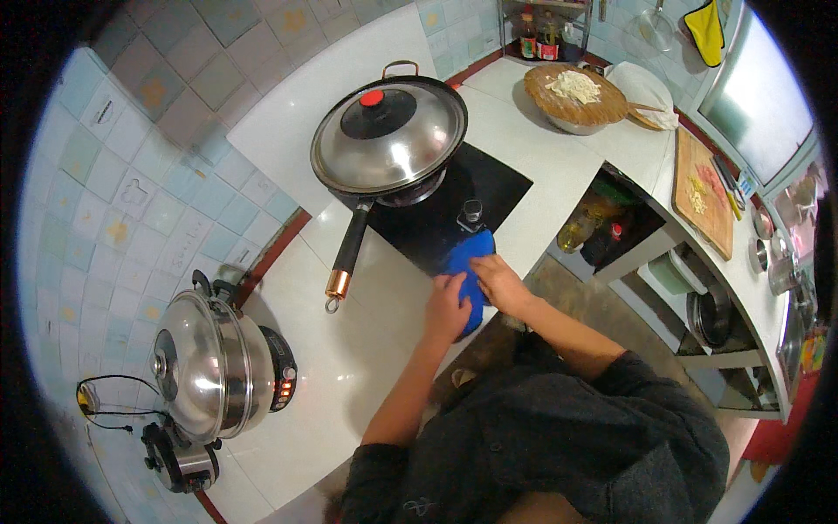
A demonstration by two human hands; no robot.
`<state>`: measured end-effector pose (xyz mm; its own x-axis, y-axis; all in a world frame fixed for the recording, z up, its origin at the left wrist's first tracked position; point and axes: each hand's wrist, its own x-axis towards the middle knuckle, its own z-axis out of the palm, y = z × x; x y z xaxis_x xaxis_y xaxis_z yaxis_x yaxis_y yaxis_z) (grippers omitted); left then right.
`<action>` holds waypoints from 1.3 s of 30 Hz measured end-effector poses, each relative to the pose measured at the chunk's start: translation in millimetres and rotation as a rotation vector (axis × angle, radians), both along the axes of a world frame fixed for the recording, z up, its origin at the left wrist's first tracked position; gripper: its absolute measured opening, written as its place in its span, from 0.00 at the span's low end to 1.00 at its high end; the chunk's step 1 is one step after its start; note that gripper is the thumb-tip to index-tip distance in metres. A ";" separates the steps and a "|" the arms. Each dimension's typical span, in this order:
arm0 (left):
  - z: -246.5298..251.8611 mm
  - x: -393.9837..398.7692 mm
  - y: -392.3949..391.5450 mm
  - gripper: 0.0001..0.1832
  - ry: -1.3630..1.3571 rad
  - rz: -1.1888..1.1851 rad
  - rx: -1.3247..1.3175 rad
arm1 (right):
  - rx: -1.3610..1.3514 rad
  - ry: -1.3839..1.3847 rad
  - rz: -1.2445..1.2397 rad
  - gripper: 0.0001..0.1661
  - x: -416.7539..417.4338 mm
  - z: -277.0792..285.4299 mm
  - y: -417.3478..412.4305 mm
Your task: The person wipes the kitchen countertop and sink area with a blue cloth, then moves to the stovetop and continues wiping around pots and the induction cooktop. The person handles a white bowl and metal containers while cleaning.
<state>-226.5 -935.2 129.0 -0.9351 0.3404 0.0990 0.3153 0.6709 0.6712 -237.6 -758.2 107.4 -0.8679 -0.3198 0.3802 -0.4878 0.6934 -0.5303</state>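
A blue cloth lies bunched over the front corner of the black gas stove and the counter edge. My left hand grips its left side with curled fingers. From the right, my right hand holds the same cloth near its middle. Just beyond the cloth is the stove's control knob. A wok sits on the burner, its black handle pointing toward the near left. Covering it is a domed steel lid with a red-topped knob; the wok's contents are hidden.
At left stand a steel steamer on an electric base with lit indicators, and a small pressure cooker. Noodle-like strips lie on a round woven tray. A cutting board holds chopped food beside a knife.
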 end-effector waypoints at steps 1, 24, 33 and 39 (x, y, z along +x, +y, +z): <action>5.9 -5.8 5.2 0.28 -0.022 -0.022 0.020 | -0.039 -0.072 -0.008 0.21 1.6 1.2 10.0; -16.2 -127.6 197.1 0.31 0.240 0.260 -0.487 | 0.352 0.118 0.165 0.32 -164.9 -10.5 153.7; -30.6 -178.8 207.4 0.32 0.159 0.468 -0.641 | 0.458 0.121 0.216 0.30 -232.6 -16.0 140.0; -18.6 -215.0 195.0 0.35 -0.089 0.540 -0.652 | 0.507 0.006 0.204 0.30 -260.3 -7.3 119.9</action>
<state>-441.5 -740.2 110.4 -0.9806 -0.1913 -0.0432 -0.1949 0.9751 0.1057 -497.9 -638.2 100.2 -0.7673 -0.6258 0.1398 -0.6412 0.7524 -0.1508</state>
